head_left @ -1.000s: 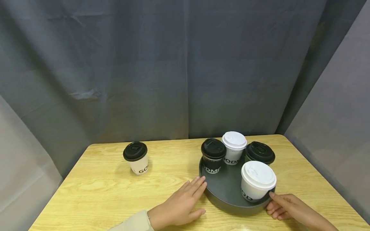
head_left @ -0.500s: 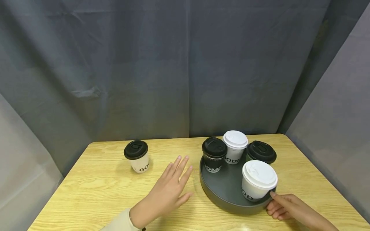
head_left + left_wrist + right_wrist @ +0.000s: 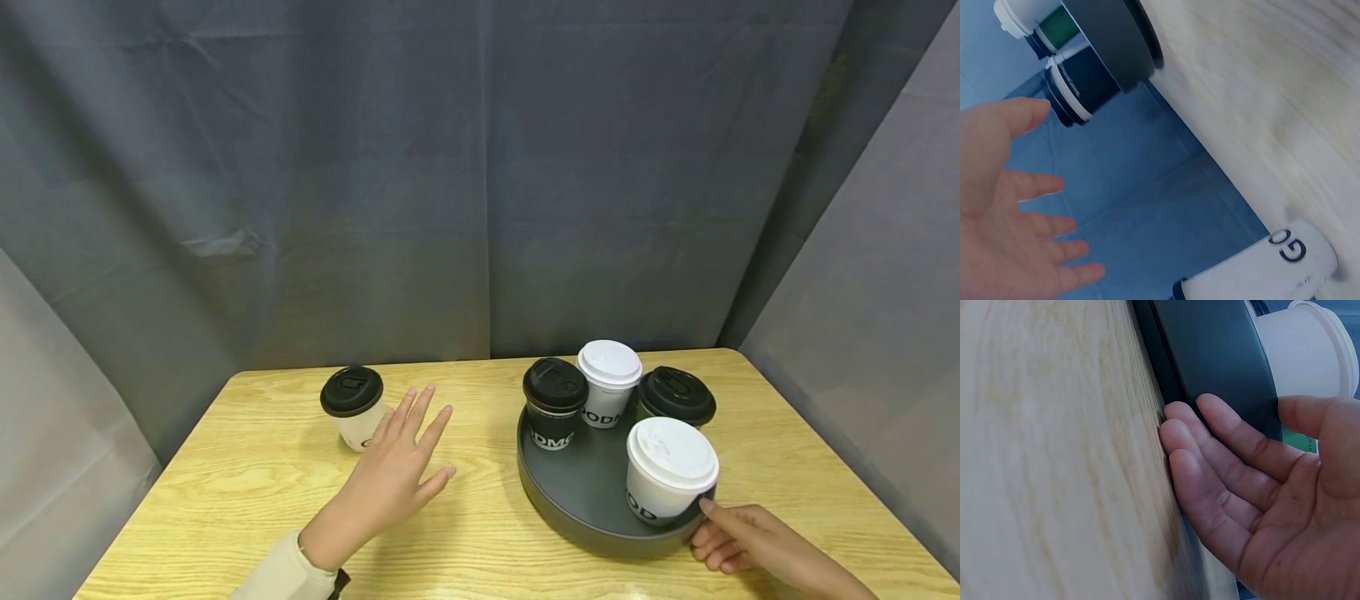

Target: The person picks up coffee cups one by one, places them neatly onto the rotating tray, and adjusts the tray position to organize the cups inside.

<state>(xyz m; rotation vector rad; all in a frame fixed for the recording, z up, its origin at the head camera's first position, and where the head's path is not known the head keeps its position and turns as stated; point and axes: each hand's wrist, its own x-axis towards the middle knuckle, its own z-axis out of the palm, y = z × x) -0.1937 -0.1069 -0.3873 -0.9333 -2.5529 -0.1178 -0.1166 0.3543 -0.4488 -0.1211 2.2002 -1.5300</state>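
Note:
My left hand [image 3: 382, 475] is over the table with its fingers spread, holding nothing. Just past its fingertips in the head view stands a white paper coffee cup with a black lid [image 3: 352, 393], its lower right side partly covered by the fingers. On the right, my right hand [image 3: 750, 537] holds the edge of a round dark grey tray [image 3: 585, 483], thumb at the rim and fingers curled against the outer wall [image 3: 1216, 356]. The tray bears a black cup [image 3: 553, 408], a white-lidded cup behind [image 3: 609, 375], a green black-lidded cup [image 3: 677, 396] and a white-lidded cup in front [image 3: 669, 467].
All of it stands on a light wood-grain table [image 3: 225, 500]. Dark grey cloth [image 3: 375, 183] hangs behind the far edge, and paler panels [image 3: 877, 333] rise at both sides.
My left hand has left the tray's left side and moved leftward over the table to near the lone black-lidded cup, fingers spreading. The right hand and tray have stayed in place.

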